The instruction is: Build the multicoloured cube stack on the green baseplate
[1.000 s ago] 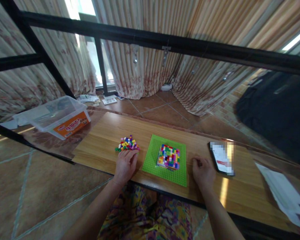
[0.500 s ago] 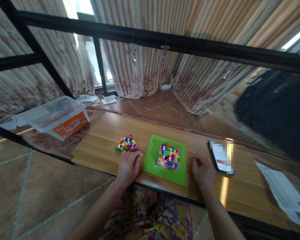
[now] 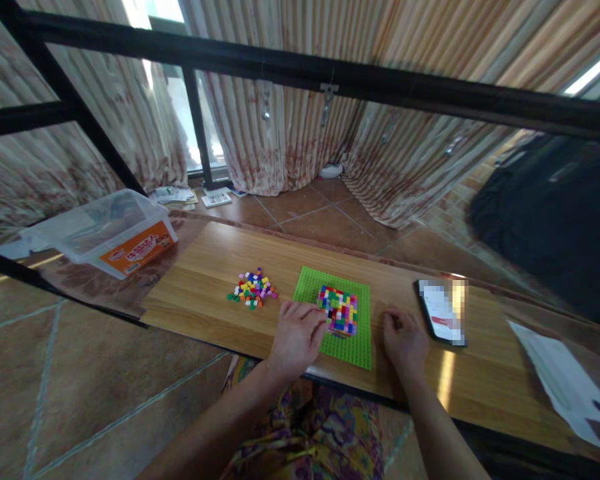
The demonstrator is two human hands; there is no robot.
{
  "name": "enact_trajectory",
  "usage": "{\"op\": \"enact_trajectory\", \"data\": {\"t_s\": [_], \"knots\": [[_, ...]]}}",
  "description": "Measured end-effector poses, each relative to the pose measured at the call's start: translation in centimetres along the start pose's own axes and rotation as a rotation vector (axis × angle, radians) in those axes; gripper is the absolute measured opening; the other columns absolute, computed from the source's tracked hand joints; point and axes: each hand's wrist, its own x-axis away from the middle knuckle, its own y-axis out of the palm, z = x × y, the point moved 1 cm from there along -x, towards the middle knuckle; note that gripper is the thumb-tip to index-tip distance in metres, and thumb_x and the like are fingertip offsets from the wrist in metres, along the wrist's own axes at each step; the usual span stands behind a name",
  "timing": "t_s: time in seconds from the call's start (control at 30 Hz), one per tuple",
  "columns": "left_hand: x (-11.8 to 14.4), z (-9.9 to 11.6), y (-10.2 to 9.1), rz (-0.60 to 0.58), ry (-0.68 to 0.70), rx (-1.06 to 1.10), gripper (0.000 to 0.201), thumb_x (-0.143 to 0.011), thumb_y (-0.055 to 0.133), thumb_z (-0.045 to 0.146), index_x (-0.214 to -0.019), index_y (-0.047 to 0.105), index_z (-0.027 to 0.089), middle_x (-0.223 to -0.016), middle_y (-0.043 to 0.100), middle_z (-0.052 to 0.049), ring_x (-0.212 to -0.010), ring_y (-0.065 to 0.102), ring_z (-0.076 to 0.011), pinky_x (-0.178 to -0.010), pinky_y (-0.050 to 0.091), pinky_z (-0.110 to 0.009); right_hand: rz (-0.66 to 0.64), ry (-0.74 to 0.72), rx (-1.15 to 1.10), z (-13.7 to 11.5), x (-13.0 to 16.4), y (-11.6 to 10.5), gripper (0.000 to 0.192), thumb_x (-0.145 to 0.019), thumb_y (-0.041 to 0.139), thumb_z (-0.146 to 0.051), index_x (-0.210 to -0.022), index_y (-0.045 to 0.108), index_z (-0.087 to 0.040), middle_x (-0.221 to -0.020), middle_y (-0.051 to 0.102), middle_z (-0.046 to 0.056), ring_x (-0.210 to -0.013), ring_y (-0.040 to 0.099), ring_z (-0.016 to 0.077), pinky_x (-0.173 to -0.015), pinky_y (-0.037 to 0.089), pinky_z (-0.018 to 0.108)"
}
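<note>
My left hand (image 3: pixel 297 337) is at the left side of a square stack of multicoloured toy bricks (image 3: pixel 341 310), its thumb and fingers pinched together on a small brick that the fingers mostly hide. The stack is built on a bright green studded baseplate (image 3: pixel 353 357), whose near left part is covered by the hand. To the right of the baseplate, my right hand (image 3: pixel 406 341) rests on the table with curled fingers, and nothing shows in them. A loose pile of small coloured bricks (image 3: pixel 253 288) lies on the table left of the baseplate.
On the wooden table (image 3: pixel 190 287), a phone (image 3: pixel 437 313) lies beyond my right hand, with white paper (image 3: pixel 563 380) at the far right. A clear plastic bin (image 3: pixel 105 227) with an orange label stands left. A black metal bar (image 3: pixel 290 70) runs across, before curtains.
My left hand has moved right, from beside the loose pile to the stack; a small green brick showed at its fingertips before. My right hand has stayed in place.
</note>
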Motion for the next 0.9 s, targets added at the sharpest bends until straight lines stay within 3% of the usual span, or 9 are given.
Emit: {"op": "enact_trajectory", "data": {"t_s": [0.37,0.63,0.9], "knots": [[0.7,1.3,2.4,0.162,-0.069,0.006,0.006,-0.083,0.061,0.026,-0.083,0.064,0.021,-0.095,0.068,-0.003,-0.092,0.056,-0.0194,-0.086,0.037,-0.04,-0.011,0.02,0.025,-0.1,0.0,-0.1,0.034,-0.081,0.044,-0.038,-0.088,0.07,-0.018,-0.086,0.062,0.006,-0.07,0.051,0.0156,-0.06,0.031,0.026],[0.8,0.8,1.8,0.128,-0.054,0.019,0.006,-0.081,0.063,0.027,-0.083,0.065,0.022,-0.096,0.068,-0.003,-0.093,0.056,-0.0202,-0.088,0.037,-0.041,-0.001,0.025,0.018,-0.2,0.1,-0.1,0.033,-0.081,0.045,-0.038,-0.088,0.07,-0.018,-0.086,0.062,0.006,-0.07,0.051,0.0159,-0.059,0.031,0.026],[0.9,0.7,1.5,0.048,0.016,0.003,0.025,-0.087,0.054,0.028,-0.111,0.062,0.025,-0.112,0.063,-0.004,-0.101,0.053,-0.0209,-0.089,0.037,-0.041,0.007,0.008,0.007,0.0,0.0,-0.1,0.034,-0.081,0.044,-0.039,-0.087,0.07,-0.017,-0.085,0.063,0.007,-0.07,0.052,0.0163,-0.06,0.033,0.027]]}}
